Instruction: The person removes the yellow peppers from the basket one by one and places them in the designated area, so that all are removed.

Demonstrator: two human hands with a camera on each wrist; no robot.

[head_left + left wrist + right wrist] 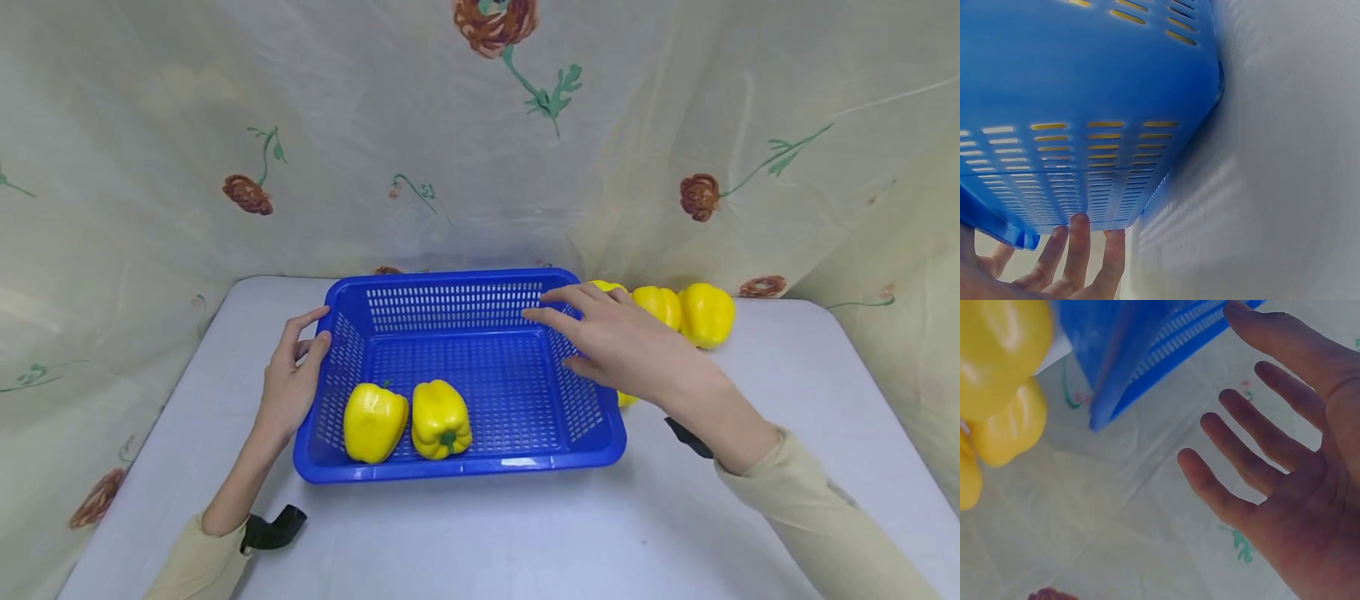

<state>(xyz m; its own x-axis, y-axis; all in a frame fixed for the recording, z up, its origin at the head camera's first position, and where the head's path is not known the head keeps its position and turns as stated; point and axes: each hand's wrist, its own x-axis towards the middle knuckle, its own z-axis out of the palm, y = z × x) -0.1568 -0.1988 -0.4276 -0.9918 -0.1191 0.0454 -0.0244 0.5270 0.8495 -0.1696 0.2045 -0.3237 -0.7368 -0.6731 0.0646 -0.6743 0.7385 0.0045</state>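
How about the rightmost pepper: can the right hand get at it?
Likely yes: the right hand is empty, and the rightmost pepper lies uncovered outside the basket.

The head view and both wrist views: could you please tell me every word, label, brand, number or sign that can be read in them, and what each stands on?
None: no readable text in any of the three views.
The blue basket shows only slots and plain plastic.
The two yellow peppers in it bear no visible stickers.
The cloth behind carries only printed flowers, no lettering.
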